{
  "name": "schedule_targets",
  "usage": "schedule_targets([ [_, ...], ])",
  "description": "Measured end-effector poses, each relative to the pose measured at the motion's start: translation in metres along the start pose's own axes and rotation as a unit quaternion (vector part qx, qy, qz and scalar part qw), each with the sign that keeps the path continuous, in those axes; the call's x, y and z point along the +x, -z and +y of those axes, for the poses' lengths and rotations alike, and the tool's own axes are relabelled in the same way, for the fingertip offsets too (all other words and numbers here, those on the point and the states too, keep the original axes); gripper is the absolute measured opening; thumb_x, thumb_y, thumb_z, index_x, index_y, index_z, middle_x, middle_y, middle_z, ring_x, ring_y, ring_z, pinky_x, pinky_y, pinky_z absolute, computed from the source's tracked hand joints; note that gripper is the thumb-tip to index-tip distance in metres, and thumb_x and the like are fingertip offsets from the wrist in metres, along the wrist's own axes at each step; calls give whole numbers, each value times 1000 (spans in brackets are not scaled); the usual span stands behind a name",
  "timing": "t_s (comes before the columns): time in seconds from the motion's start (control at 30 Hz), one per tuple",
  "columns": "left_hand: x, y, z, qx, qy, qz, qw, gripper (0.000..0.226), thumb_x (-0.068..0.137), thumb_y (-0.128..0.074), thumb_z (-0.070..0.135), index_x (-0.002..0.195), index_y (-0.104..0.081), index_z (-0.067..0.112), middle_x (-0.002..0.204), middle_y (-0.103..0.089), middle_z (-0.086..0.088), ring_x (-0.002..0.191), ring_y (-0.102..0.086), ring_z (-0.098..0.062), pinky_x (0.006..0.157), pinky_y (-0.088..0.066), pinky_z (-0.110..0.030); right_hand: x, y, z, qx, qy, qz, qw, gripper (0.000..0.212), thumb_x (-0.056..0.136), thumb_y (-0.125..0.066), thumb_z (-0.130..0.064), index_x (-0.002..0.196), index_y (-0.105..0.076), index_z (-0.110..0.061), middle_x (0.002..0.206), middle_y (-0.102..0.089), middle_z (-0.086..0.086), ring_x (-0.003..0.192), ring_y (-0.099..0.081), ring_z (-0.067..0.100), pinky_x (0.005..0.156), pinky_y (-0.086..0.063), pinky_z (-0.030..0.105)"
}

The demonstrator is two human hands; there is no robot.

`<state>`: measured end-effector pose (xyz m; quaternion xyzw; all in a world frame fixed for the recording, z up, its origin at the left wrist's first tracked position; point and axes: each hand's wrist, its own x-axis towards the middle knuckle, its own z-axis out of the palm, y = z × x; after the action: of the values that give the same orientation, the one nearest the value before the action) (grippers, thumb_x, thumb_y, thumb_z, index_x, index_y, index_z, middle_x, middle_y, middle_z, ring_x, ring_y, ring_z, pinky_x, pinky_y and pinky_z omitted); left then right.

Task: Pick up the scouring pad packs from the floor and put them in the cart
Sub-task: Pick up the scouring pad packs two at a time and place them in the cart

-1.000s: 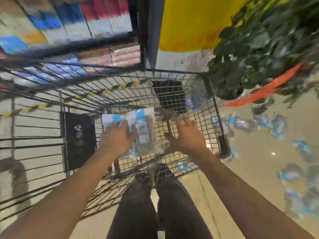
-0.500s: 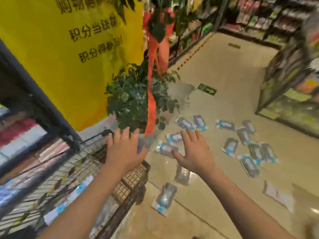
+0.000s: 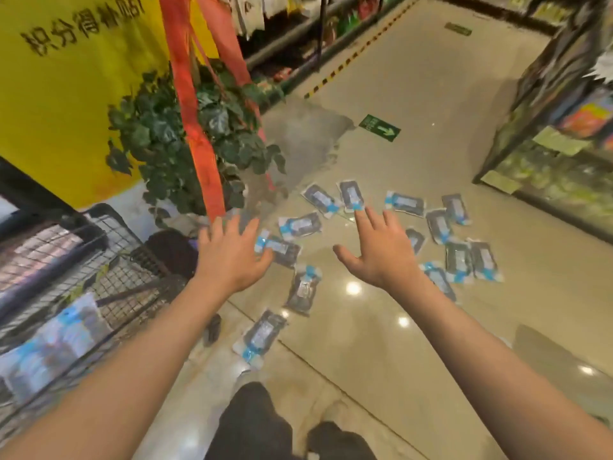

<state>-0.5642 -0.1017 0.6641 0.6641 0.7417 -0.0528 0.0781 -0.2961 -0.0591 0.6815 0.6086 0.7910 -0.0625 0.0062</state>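
Observation:
Several scouring pad packs (image 3: 301, 225), dark pads in clear wrap with blue labels, lie scattered on the beige floor ahead of me. One pack (image 3: 261, 336) lies nearest my feet, another (image 3: 303, 289) just beyond it. My left hand (image 3: 229, 254) reaches forward with fingers spread and holds nothing; it is above a pack (image 3: 283, 250) by its fingertips. My right hand (image 3: 378, 249) is also spread and holds nothing, over the middle of the scatter. The wire cart (image 3: 109, 260) stands at the left with packs (image 3: 56, 346) inside it.
A leafy plant (image 3: 172, 144) with orange ribbons (image 3: 195, 127) stands beside a yellow sign (image 3: 66, 78) behind the cart. Store shelves (image 3: 550, 154) line the right side. A green arrow sticker (image 3: 379, 127) marks the aisle floor. My dark-trousered legs (image 3: 255, 423) are below.
A second ago both hands were over the cart with packs in the left hand. Those packs are now in the cart, and both hands have swung right, out over the floor.

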Motion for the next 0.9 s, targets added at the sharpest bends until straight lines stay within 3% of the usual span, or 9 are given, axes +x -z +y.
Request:
schedule_targets([
  [0.2,49,-122,17,-15,52,-94,994,73,88,-37,64,148,-40,23,143,-49,-17,129,-44,-42,105,-36,-53,54,-131,31,28,16,-118,992,83,88,-42,-70,144,-44,-9,147,-48,13,132,-44,46,101,-47,54],
  [0.3,100,-226,13,-14,82,-123,989,72,92,-41,62,151,-38,22,146,-47,-19,132,-44,-43,108,-34,-52,90,-241,37,43,18,-151,987,76,92,-52,-63,146,-44,-9,148,-47,14,132,-44,43,101,-44,52],
  [0.47,158,-438,3,-16,122,-170,978,72,91,-39,63,149,-41,22,144,-49,-18,128,-49,-44,103,-39,-53,142,-470,40,55,43,-210,975,81,91,-51,-66,150,-40,-12,150,-46,14,130,-47,45,100,-49,54],
  [0.57,176,-566,-6,-25,145,-199,969,69,94,-40,61,153,-38,25,152,-41,-14,131,-45,-43,106,-40,-51,167,-603,38,77,22,-241,967,77,93,-51,-66,150,-39,-16,155,-38,19,131,-45,46,99,-48,55],
  [0.67,178,-683,-18,-60,181,-254,948,72,97,-37,66,159,-23,33,160,-27,-12,134,-43,-45,106,-41,-51,189,-716,37,88,-12,-265,960,77,95,-47,-67,153,-33,-19,161,-24,29,136,-42,51,103,-44,57],
  [0.77,168,-769,-20,-129,248,-302,911,84,91,-39,72,161,-4,39,161,-19,-15,130,-49,-49,106,-42,-51,207,-795,38,153,-107,-274,943,83,94,-44,-71,156,-24,-20,149,-34,34,129,-47,52,105,-42,54],
  [0.83,162,-800,-11,-159,257,-286,909,90,85,-32,79,160,-4,38,159,-20,-16,133,-47,-47,109,-40,-55,215,-828,38,196,-152,-275,929,92,93,-44,-74,160,-14,-19,144,-39,35,128,-48,51,106,-41,53],
  [0.9,162,-816,6,-192,238,-231,924,68,96,-37,66,154,-17,38,159,-23,-12,143,-34,-38,116,-27,-56,218,-847,39,224,-169,-271,921,97,90,-47,-76,161,-11,-19,142,-40,35,126,-49,52,107,-42,52],
])
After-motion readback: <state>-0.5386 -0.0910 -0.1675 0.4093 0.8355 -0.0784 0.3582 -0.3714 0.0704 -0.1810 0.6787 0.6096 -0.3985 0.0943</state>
